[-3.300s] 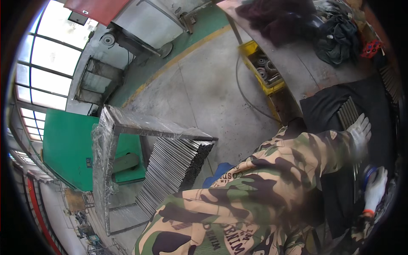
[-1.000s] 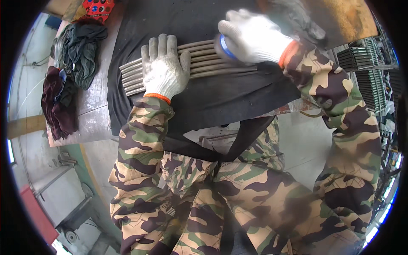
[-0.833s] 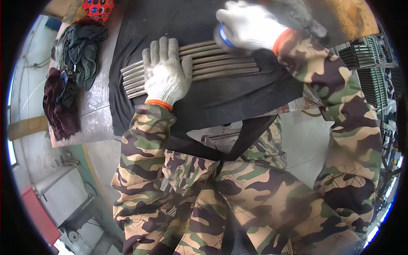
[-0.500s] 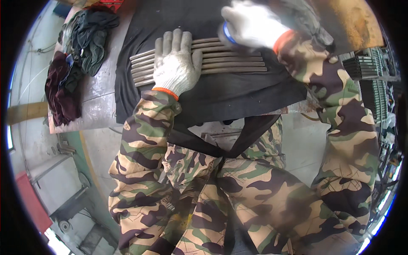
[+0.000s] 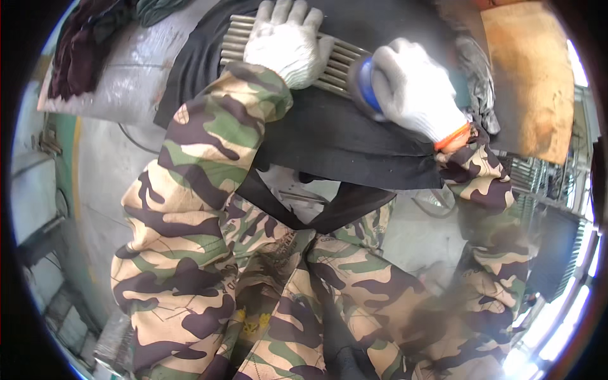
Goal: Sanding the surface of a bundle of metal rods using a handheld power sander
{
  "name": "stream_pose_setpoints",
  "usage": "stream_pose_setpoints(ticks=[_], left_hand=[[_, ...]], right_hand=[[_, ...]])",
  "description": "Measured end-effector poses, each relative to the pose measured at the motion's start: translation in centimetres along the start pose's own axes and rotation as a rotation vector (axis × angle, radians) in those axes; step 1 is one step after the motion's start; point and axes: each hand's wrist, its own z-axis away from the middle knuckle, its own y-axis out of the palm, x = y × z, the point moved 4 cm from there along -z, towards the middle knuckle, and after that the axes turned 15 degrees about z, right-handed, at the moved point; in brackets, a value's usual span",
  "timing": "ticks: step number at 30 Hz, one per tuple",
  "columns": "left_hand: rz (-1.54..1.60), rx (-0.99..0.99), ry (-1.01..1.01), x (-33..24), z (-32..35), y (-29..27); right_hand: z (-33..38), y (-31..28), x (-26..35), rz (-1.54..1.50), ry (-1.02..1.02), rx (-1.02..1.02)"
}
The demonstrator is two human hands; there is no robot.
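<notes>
My left hand (image 5: 286,39) – gloved, fingers spread flat on the metal rods (image 5: 339,66), top centre | my right hand (image 5: 415,92) – wrapped around a blue tool (image 5: 365,85) at the rods' right end | black mat (image 5: 329,133) beneath.

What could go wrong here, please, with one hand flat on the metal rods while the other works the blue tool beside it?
The left hand presses the metal rods close to the blue tool in the right hand; a slip could catch the glove. The rods lie loose on a black mat and might roll.
</notes>
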Motion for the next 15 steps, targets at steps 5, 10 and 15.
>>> stream_pose_setpoints(ticks=[5,10,15], left_hand=[[0.118,-0.045,-0.131,0.0,-0.6,0.3],[0.125,-0.114,-0.145,0.4,0.6,0.1],[0.187,-0.116,-0.144,0.2,-1.4,1.1]], right_hand=[[-2.4,1.5,-3.7,0.152,0.177,0.119],[-0.1,-0.5,1.3,0.004,-0.024,-0.033],[-2.4,0.5,-2.7,0.159,0.099,0.008]])
